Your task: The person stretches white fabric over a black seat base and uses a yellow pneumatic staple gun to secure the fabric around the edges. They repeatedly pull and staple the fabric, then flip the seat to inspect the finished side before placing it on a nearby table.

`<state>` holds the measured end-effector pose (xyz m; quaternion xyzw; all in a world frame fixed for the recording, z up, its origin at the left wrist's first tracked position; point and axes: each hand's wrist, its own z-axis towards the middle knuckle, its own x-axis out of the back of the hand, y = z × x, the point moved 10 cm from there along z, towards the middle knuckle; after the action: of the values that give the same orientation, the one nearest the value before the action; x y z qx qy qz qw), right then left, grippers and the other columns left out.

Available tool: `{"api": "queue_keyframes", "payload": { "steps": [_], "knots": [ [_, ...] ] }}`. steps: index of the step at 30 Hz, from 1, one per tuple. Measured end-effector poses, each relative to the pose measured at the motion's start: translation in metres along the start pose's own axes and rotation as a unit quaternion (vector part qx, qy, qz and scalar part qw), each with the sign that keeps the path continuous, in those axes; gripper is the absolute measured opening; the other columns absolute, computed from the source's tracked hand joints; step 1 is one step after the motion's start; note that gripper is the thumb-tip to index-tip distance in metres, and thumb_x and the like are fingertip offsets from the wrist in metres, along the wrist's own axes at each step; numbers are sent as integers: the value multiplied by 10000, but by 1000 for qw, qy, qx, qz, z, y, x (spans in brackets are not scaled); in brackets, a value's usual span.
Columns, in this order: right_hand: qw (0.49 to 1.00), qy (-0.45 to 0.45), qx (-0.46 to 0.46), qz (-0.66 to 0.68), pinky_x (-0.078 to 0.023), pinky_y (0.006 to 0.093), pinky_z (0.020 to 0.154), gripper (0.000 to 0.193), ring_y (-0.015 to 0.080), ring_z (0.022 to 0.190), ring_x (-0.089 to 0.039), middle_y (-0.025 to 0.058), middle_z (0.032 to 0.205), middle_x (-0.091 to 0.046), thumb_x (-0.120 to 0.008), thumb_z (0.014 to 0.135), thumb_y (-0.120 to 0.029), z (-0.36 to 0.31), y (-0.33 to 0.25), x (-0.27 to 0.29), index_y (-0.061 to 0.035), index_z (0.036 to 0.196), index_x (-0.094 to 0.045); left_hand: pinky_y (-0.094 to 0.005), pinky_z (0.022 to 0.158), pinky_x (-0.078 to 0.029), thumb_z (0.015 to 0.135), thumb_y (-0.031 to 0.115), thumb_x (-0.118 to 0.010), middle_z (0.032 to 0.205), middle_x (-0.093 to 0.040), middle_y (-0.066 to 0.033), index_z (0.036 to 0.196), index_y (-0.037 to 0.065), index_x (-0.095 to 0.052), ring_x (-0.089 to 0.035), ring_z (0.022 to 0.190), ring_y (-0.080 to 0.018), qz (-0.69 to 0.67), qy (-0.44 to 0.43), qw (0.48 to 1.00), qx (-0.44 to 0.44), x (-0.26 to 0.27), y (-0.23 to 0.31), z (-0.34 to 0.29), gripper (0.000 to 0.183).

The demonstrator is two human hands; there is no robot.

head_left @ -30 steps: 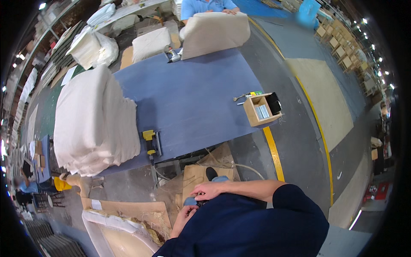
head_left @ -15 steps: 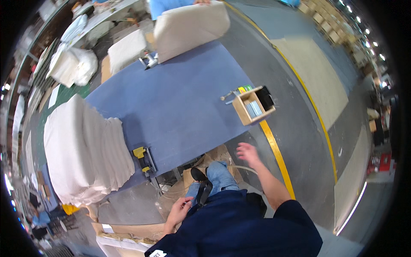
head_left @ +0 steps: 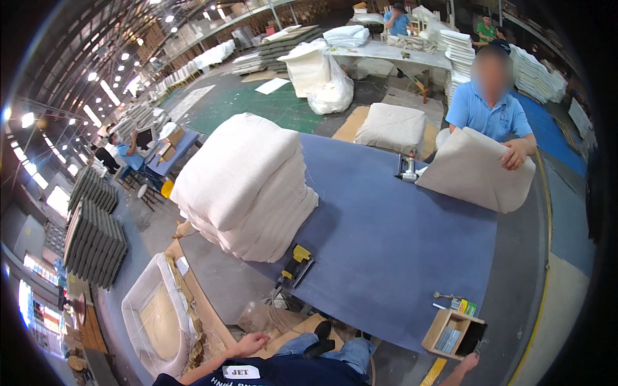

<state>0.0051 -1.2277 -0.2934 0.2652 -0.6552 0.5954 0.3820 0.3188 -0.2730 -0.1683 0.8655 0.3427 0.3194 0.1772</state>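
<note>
My left hand (head_left: 251,344) hangs loosely above my lap, short of the table's near edge, with fingers slightly bent and nothing in them. At the lower right, my right hand (head_left: 470,362) is by the near right corner of a small wooden box (head_left: 438,341); whether it touches the box I cannot tell. Its fingers show only in part, and I see nothing held. The box holds grey staple strips (head_left: 449,339) and has a black compartment. A yellow and black staple gun (head_left: 297,265) lies at the near edge of the blue table (head_left: 386,257), beside a tall stack of off-white padded cushions (head_left: 248,186).
Across the table, a co-worker in light blue holds a cushion panel (head_left: 483,170) upright. Another staple gun (head_left: 407,168) lies beside it. A padded frame (head_left: 158,315) leans at the lower left. A metal fitting and a green-yellow packet (head_left: 463,307) lie behind the box.
The view has swung to the left and up, bringing the co-worker and the hall into sight. My right hand has come nearer to the wooden box. My left hand stays low and empty.
</note>
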Motion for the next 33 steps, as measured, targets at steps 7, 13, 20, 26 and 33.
{"api": "queue_keyframes", "payload": {
  "steps": [7,13,20,26,33],
  "knots": [
    [954,-169,122,-216,-539,495,725,457,316,882,-667,167,1048,-678,-598,919,-281,1,-72,-44,-47,1311,-612,-334,944,-520,998,321,-520,1145,-719,-109,1311,24,-636,-683,1025,-209,10,-54,998,17,-77,1,-1,447],
    [871,-253,283,-312,-538,463,791,465,312,968,-666,166,1133,-683,-643,915,-328,-24,-96,-59,-46,1284,-638,-346,931,-529,993,317,-524,1186,-713,-121,1335,31,-621,-686,1017,-216,4,-40,999,13,-84,68,14,456],
    [735,-249,512,-368,-537,427,869,481,308,1067,-665,164,1233,-689,-696,910,-382,-34,-75,-80,-44,1251,-669,-363,937,-533,979,302,-528,1166,-714,-140,1323,32,-632,-690,1033,-240,30,-19,999,11,-74,105,14,449],
    [797,-318,382,-343,-534,438,839,452,319,1010,-671,175,1159,-703,-695,908,-377,-41,-100,-65,-30,1197,-683,-363,972,-520,967,298,-529,1220,-707,-151,1297,56,-660,-685,1105,-254,39,-7,999,28,-85,105,20,429],
    [805,-342,346,-340,-531,450,805,424,333,942,-678,187,1072,-719,-694,906,-370,-40,-120,-47,-13,1134,-700,-377,979,-517,974,328,-518,1180,-719,-170,1281,51,-665,-683,1113,-290,75,-30,997,0,-100,108,43,438]
  ]
}}
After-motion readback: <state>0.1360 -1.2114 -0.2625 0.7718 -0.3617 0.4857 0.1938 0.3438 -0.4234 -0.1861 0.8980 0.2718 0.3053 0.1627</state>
